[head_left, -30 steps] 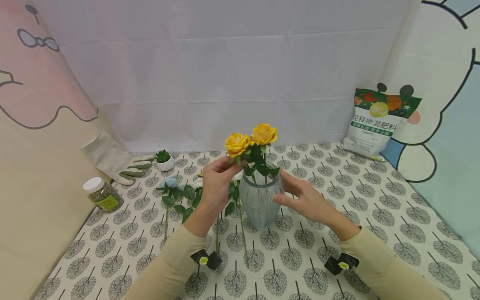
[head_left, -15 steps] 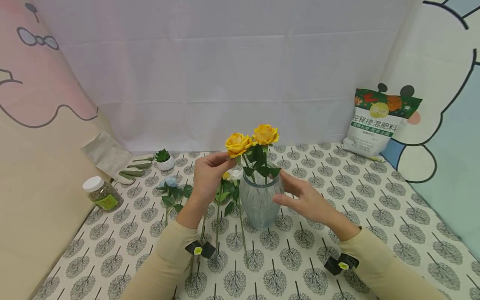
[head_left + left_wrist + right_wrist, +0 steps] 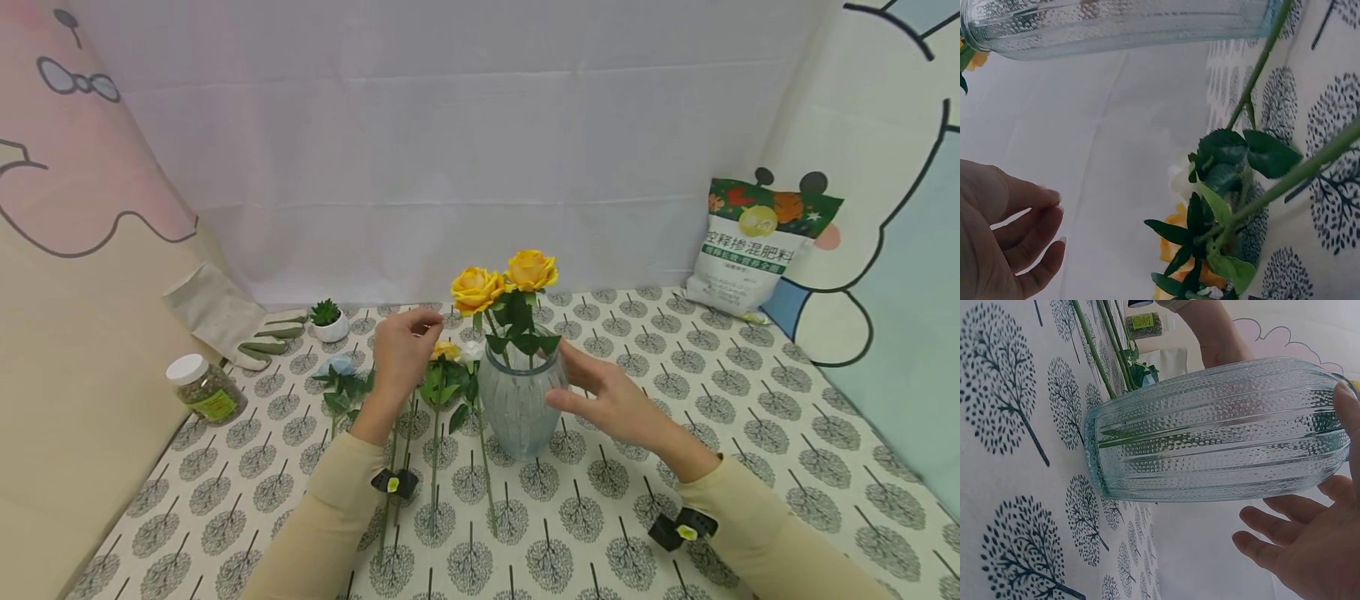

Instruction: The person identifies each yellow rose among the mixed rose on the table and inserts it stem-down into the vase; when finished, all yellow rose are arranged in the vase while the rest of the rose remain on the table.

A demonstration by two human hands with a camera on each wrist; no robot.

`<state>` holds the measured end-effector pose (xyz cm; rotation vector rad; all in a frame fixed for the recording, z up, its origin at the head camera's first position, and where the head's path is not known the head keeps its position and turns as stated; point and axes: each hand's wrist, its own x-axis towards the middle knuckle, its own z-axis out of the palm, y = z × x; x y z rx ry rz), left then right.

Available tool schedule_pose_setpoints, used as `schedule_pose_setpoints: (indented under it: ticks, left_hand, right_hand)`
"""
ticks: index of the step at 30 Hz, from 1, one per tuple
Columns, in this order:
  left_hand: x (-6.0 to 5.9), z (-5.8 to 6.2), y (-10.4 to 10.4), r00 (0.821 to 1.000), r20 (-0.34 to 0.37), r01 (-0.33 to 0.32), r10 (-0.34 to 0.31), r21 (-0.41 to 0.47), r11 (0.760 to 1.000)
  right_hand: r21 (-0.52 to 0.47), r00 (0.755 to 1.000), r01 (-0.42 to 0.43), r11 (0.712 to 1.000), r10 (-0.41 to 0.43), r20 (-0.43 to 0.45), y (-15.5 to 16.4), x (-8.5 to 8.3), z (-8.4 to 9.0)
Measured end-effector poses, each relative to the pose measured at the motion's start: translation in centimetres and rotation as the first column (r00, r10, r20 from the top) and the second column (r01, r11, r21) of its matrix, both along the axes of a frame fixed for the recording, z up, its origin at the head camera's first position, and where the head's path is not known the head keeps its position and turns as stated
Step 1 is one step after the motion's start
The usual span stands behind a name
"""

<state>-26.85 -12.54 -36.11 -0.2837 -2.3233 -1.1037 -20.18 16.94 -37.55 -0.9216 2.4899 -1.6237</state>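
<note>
Two yellow artificial roses (image 3: 477,290) stand in a ribbed, pale blue glass vase (image 3: 519,410), their green stems showing through its wall. My left hand (image 3: 403,350) is to the left of the vase, apart from the roses. In the left wrist view its thumb and index fingertips meet, the other fingers bend loosely, and nothing is held. At the vase's right side is my right hand (image 3: 611,398), thumb (image 3: 1349,406) against the glass near the neck. Its other fingers reach out straight beside and behind the vase.
More artificial flowers lie on the tree-print cloth left of the vase: a yellow one (image 3: 445,351), a white one (image 3: 471,352) and a blue one (image 3: 337,364). Further left are a lidded jar (image 3: 207,390), a garden glove (image 3: 225,312) and a potted succulent (image 3: 328,322). A fertilizer bag (image 3: 752,248) stands back right.
My left hand has let go of the left yellow rose and drawn away to the left, uncovering the flowers lying there. The right hand and the vase have stayed put.
</note>
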Motion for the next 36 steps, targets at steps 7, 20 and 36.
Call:
schedule_pose_setpoints:
  ticks: [7,20,36]
  left_hand:
    - [-0.8,-1.5,-0.9,0.981,0.142,-0.101,0.128,-0.185,0.978]
    - [-1.6,-2.6,-1.8,0.865,0.494,0.109,0.091,-0.361,0.926]
    - [-2.0,-4.2,-1.6,0.85,0.518,0.124,0.092,-0.368,0.922]
  right_hand:
    - [-0.01,1.0,-0.008,1.0,0.008,-0.012,0.0,-0.1,0.0]
    - [0.005,1.0,0.003,1.0,-0.003,-0.009,0.0,-0.1,-0.1]
    - [-0.001,1.0,-0.005,1.0,0.005,-0.015,0.0,0.0,0.1]
